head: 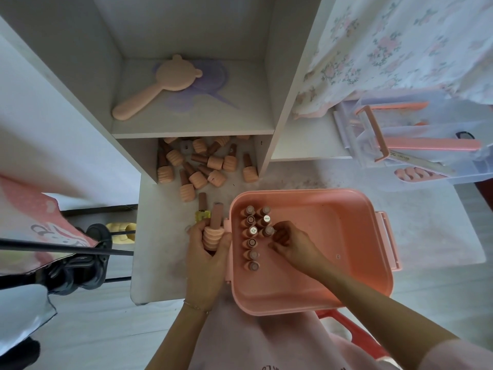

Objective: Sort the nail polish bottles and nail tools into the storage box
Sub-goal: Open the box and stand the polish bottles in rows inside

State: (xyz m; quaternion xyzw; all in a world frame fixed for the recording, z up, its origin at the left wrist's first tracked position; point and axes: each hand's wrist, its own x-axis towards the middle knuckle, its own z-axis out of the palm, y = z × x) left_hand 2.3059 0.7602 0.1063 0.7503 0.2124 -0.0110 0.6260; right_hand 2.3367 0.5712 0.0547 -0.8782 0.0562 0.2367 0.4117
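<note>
A pink storage box (346, 236) stands open on the white desk, with several nail polish bottles (250, 236) upright in two rows along its left side. My right hand (290, 244) is inside the box, fingertips pinching the bottle (268, 231) at the near end of the right row. My left hand (206, 252), just outside the box's left wall, grips a peach ribbed bottle with a brown cap (213, 228), plus a yellow bottle (202, 216) behind it. Several more bottles (202, 164) lie scattered in the low shelf opening.
A peach bear-shaped hand mirror (157, 86) lies on the upper shelf. A clear organiser tray (416, 145) with orange handles, a nail file (421, 162) and pink toe separators (418, 173) sits at the right. Floral cloth hangs above it. A red stool edge shows below.
</note>
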